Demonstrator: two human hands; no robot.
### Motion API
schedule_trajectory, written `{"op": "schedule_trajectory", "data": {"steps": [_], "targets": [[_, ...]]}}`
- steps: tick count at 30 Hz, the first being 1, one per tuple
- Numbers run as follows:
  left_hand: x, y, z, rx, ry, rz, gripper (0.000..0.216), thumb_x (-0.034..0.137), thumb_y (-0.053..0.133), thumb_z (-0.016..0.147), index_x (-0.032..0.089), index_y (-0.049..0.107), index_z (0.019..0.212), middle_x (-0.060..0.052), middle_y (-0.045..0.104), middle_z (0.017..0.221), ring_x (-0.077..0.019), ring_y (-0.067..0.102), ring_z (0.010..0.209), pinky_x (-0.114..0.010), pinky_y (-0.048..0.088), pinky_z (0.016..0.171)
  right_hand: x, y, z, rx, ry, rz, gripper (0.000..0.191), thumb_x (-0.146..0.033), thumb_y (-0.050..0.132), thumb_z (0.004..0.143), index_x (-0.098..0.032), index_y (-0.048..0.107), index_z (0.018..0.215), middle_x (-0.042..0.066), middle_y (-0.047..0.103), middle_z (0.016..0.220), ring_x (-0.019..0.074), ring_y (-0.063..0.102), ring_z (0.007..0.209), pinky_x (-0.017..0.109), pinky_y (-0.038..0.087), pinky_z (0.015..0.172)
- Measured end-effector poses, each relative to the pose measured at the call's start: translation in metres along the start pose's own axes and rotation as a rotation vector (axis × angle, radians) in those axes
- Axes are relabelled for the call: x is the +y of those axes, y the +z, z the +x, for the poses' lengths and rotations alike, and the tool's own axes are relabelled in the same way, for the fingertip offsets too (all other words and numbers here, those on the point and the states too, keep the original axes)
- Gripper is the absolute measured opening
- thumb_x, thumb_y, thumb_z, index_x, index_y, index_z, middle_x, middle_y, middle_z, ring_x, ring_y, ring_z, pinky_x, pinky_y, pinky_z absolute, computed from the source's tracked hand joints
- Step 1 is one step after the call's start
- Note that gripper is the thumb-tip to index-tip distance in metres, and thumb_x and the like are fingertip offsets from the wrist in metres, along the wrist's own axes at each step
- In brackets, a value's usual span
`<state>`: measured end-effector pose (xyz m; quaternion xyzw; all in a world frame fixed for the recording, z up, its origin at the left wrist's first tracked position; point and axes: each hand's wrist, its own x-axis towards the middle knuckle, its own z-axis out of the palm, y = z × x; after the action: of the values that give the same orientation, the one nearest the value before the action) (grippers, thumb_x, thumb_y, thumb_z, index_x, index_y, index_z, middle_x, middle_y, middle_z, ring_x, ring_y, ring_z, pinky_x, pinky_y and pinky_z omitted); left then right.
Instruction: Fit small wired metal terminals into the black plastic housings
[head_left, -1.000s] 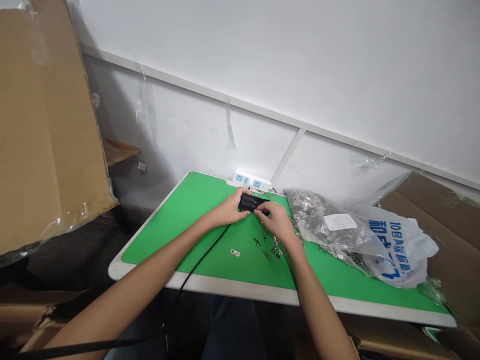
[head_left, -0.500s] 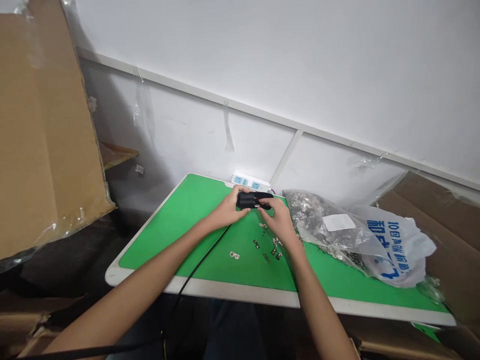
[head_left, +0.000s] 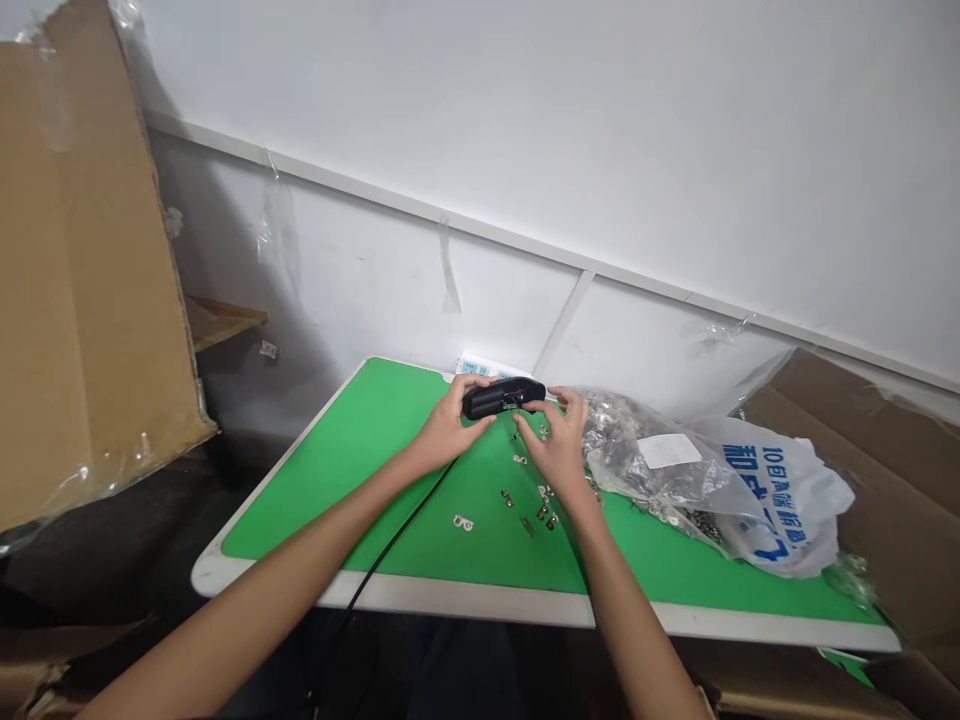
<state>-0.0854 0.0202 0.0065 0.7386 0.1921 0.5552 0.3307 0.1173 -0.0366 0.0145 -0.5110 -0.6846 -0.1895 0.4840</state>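
Over the back of the green-topped table, a long black plastic housing (head_left: 487, 401) is held up, tilted with its right end higher. Inside its open middle show small metal parts and a bit of red, too small to make out. My left hand (head_left: 450, 425) is closed round the left end, thumb below and fingers above. My right hand (head_left: 559, 430) has its fingertips on the right end and by the opening; whether a small part is pinched there is hidden. A black cable (head_left: 401, 530) runs below my left hand and over the front edge.
Several small metal clips (head_left: 463, 522) lie scattered on the green table (head_left: 315, 480). To the right rests a clear bag of metal parts (head_left: 630, 430) beside a white printed plastic bag (head_left: 795, 500). A power strip (head_left: 480, 366) lies behind; cardboard (head_left: 97, 270) stands at left.
The housing has tilted, its right end rising, and its opening shows more. My right hand's fingers have spread along its right end. The view has shifted slightly.
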Motion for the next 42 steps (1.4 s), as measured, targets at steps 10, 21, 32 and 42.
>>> {"op": "schedule_trajectory", "data": {"steps": [10, 21, 32, 42], "targets": [[0.000, -0.001, 0.002, 0.019, 0.018, -0.025, 0.046, 0.013, 0.072, 0.088, 0.026, 0.047, 0.124, -0.015, 0.065, 0.145, -0.0266, 0.064, 0.137, -0.054, 0.052, 0.116, -0.004, -0.003, -0.002, -0.072, -0.024, -0.076, 0.018, -0.033, 0.064, 0.099, -0.025, 0.074, 0.112, 0.015, 0.039, 0.147, 0.0368, 0.043, 0.136, 0.062, 0.044, 0.111], [0.001, 0.000, -0.002, -0.064, -0.004, 0.052, 0.045, 0.016, 0.071, 0.089, 0.025, 0.048, 0.126, -0.013, 0.066, 0.144, -0.0265, 0.067, 0.132, -0.050, 0.053, 0.115, -0.009, -0.001, -0.004, -0.136, 0.002, -0.122, 0.018, -0.025, 0.061, 0.097, -0.023, 0.071, 0.111, 0.018, 0.040, 0.148, 0.0392, 0.039, 0.139, 0.065, 0.044, 0.111], [0.002, -0.002, -0.004, -0.125, -0.014, 0.194, 0.044, 0.016, 0.065, 0.091, 0.026, 0.048, 0.131, -0.011, 0.066, 0.143, -0.0264, 0.066, 0.132, -0.047, 0.053, 0.114, 0.002, -0.001, -0.004, -0.240, -0.049, -0.050, 0.016, -0.019, 0.056, 0.098, -0.020, 0.071, 0.101, 0.019, 0.060, 0.138, 0.0341, 0.057, 0.129, 0.057, 0.052, 0.107], [0.002, -0.003, -0.005, -0.212, -0.018, 0.283, 0.045, 0.020, 0.060, 0.094, 0.026, 0.046, 0.136, -0.010, 0.064, 0.146, -0.0274, 0.065, 0.134, -0.045, 0.054, 0.112, -0.007, -0.005, -0.002, -0.199, -0.054, -0.161, 0.021, -0.023, 0.056, 0.100, -0.020, 0.077, 0.100, 0.017, 0.060, 0.123, 0.0328, 0.055, 0.113, 0.051, 0.054, 0.094]]}}
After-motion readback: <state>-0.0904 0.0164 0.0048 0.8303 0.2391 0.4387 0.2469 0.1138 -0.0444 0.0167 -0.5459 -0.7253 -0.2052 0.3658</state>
